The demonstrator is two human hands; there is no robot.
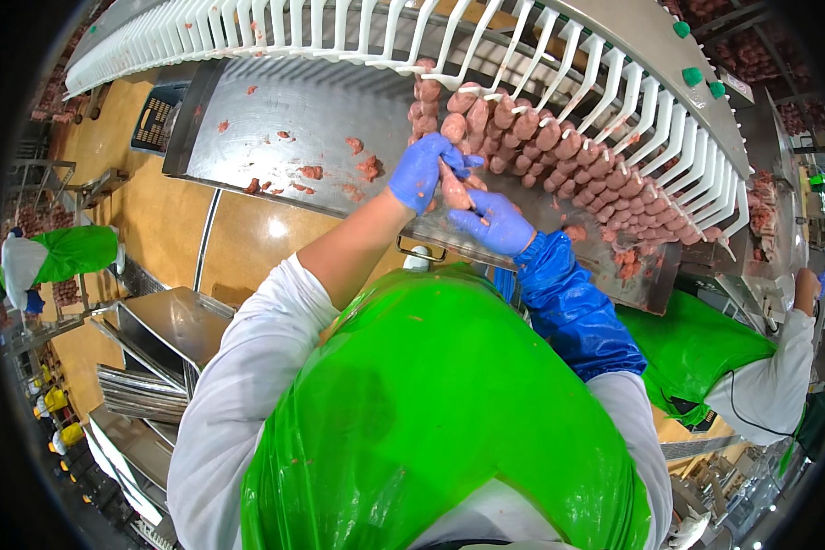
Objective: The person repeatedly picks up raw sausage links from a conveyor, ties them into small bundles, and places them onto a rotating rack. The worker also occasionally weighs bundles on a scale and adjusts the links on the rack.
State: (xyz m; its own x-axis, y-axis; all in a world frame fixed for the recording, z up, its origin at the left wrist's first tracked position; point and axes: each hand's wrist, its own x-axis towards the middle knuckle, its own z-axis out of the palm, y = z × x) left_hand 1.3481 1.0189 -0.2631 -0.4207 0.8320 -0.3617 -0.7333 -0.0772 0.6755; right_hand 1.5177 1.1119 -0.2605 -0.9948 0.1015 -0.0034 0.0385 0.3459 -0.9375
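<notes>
A raw pink sausage [453, 189] slants between my two hands in front of the hanging links. My left hand [423, 170], in a blue glove, is closed round its upper end, with the fingers bent. Lower down, my right hand [495, 223], gloved in blue with a blue plastic sleeve, pinches the sausage near its lower end with the thumb beneath. Just beyond both hands, strings of sausage links [573, 151] hang close together from white hooks [600, 96]. One string at the row's left end [425, 101] hangs slightly apart. My palms hide part of the held sausage.
Below the hooks runs a steel tray [275, 110] with scattered meat scraps [368, 168]. White hooks without links [220, 32] continue to the left. A dark crate [156, 119] stands behind the tray's left end. Another person in a green apron [706, 353] is close on the right.
</notes>
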